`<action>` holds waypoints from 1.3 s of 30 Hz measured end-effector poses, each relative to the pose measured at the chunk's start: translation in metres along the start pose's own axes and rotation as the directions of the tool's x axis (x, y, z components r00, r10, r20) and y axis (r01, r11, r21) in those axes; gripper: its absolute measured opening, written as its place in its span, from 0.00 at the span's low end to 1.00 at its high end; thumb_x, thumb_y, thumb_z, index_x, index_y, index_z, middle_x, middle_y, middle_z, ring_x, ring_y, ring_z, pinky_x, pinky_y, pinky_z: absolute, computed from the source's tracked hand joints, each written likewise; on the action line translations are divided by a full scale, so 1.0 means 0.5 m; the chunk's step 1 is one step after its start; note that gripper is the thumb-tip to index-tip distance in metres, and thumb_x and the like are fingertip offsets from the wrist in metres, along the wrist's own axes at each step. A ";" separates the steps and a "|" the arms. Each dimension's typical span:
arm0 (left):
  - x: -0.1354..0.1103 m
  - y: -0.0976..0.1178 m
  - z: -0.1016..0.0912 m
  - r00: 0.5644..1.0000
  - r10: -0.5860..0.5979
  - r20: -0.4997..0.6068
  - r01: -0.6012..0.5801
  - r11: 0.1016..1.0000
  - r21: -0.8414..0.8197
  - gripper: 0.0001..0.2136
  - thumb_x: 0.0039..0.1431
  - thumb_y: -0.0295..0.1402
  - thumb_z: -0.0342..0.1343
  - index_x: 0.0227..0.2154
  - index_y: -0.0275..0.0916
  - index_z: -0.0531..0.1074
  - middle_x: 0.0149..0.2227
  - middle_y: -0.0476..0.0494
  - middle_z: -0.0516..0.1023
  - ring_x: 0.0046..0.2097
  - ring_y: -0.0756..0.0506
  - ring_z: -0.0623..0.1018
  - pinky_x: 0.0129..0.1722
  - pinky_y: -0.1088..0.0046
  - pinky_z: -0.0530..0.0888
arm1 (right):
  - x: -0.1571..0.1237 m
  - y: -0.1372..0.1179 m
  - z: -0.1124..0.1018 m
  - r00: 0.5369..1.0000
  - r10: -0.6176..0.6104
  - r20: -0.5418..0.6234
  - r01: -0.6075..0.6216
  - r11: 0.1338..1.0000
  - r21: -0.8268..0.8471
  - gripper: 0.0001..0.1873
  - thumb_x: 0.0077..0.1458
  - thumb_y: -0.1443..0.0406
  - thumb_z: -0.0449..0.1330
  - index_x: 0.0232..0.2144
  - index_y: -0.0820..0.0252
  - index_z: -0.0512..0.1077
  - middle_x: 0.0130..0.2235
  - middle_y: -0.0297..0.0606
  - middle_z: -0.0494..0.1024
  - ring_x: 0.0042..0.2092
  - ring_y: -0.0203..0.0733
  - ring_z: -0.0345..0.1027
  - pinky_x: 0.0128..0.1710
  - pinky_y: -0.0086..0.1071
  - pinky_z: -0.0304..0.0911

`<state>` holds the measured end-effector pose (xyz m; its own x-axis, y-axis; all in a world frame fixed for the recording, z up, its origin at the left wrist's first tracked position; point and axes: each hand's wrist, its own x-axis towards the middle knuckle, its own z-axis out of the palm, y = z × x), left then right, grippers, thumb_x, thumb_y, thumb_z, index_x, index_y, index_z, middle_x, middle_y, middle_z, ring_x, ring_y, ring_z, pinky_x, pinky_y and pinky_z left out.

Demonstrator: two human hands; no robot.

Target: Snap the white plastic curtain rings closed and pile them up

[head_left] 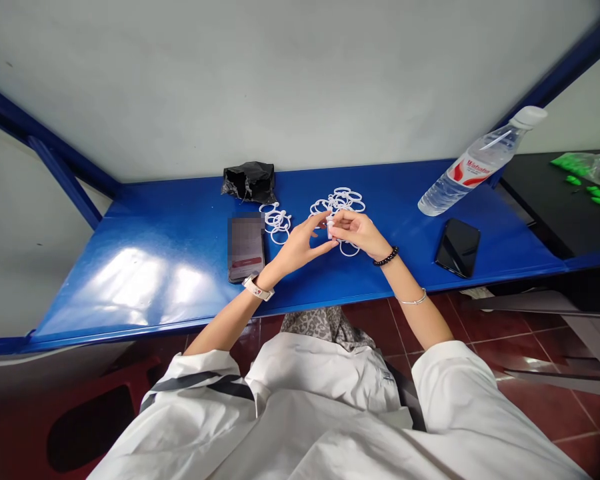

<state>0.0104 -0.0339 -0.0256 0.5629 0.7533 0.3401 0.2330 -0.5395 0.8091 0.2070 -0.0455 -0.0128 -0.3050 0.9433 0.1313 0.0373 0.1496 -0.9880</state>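
Note:
Between thumb and fingers, my right hand (359,233) pinches a small white plastic piece (330,230), held upright above the table. My left hand (300,245) is beside it, thumb and index finger apart around the piece's left side; whether a fingertip touches it I cannot tell. Just behind both hands lies a heap of thin white plastic rings (341,193). One more ring (349,255) shows below my right hand; whether it joins the held piece is hidden. Several similar rings (280,233) lie to the left of my left hand.
On the blue table (300,293) stand a water bottle (473,167) at right and a crumpled black plastic bag (250,181) at back left. One phone (246,247) lies by my left wrist, another phone (459,247) at right. Green pieces (599,195) lie on a dark neighbouring table.

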 end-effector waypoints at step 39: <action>0.001 0.010 -0.003 0.999 0.014 -0.041 -0.011 0.998 0.064 0.14 0.58 0.43 0.61 0.29 0.39 0.66 0.24 0.54 0.67 0.28 0.51 0.66 0.31 0.74 0.64 | 0.004 0.002 0.006 0.934 -0.356 -0.028 0.330 0.891 -0.312 0.19 0.58 0.47 0.66 0.29 0.56 0.75 0.34 0.38 0.76 0.36 0.43 0.70 0.36 0.38 0.68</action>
<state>0.0105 -0.0354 -0.0205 0.5329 0.7605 0.3710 0.2769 -0.5711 0.7728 0.2038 -0.0443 -0.0137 -0.2717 0.8361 0.4766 0.2291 0.5371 -0.8118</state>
